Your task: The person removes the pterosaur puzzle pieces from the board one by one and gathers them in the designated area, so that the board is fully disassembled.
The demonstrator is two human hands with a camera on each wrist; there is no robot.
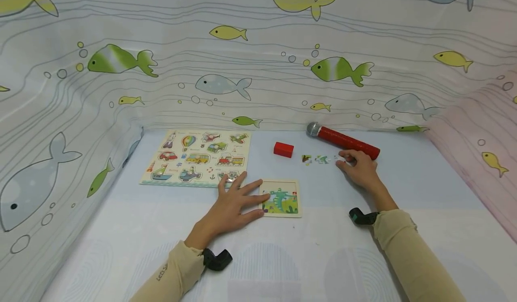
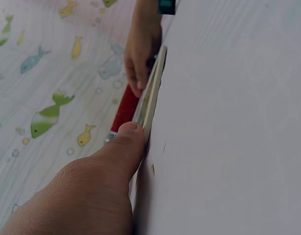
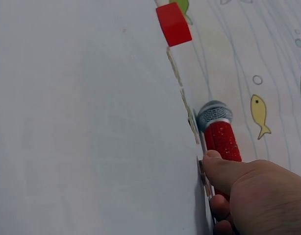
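The left hand lies with its fingers spread wide, some touching the left edge of a small square puzzle, others reaching over the lower right corner of a big puzzle board. The small puzzle lies flat on the table near the middle, its pale, wood-coloured frame slightly raised around a picture of a green creature among plants. The right hand is bent at the end of a row of thin loose pieces with irregular, knobbly outlines; its thumb and finger are close together at the nearest one, and I cannot tell whether they pinch it. Seen edge-on from the right wrist, these pieces look as thin as card. Left of the row sits a smooth red block, box-shaped with crisp edges. Behind the right hand lies a toy-like microphone, with a round silver mesh head and a long red tube that looks glittery up close. The big puzzle board is a flat, pale rectangle with colourful vehicles and a wavy blue strip along its near edge. Both sleeves are beige cloth, gathered at the wrists. Around the table hangs a softly creased curtain printed with fish and wavy lines.
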